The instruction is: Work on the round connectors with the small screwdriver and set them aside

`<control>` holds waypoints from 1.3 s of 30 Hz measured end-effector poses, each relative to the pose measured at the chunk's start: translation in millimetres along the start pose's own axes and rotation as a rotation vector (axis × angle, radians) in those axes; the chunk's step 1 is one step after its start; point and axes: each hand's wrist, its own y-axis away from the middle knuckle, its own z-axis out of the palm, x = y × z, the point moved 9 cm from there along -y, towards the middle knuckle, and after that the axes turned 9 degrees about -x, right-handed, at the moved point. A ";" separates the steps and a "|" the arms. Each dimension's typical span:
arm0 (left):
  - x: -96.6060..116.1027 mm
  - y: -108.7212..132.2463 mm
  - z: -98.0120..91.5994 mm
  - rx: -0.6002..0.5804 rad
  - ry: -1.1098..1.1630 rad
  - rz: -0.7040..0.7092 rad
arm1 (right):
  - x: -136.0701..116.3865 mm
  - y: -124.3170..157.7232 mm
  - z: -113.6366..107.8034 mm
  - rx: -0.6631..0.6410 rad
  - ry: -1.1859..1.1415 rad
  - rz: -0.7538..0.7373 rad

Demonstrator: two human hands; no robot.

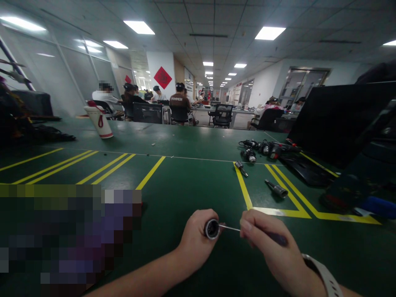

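In the head view, my left hand (pixel 198 235) is closed round a dark cylindrical part (pixel 212 229) with a metal rim, its round hollow end facing me. My right hand (pixel 269 235) grips a screwdriver (pixel 229 227) by its dark handle. The thin shaft points left and its tip meets the side of the cylindrical part, though the exact contact spot is hidden. Beyond my right hand lie two metal socket-like pieces with thin shanks, a nearer one (pixel 280 190) and a farther one (pixel 240 168).
Yellow tape lines mark the green table (pixel 185 177). Several dark connector-like parts (pixel 250 155) lie by a black tray (pixel 305 168) at the right, near a large black panel (pixel 346 119). A white cup (pixel 99 121) stands at the back left. People sit at desks beyond.
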 end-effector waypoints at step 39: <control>9.3 0.7 -3.7 0.021 -0.036 0.050 | -32.9 10.1 9.4 -0.055 0.255 -0.203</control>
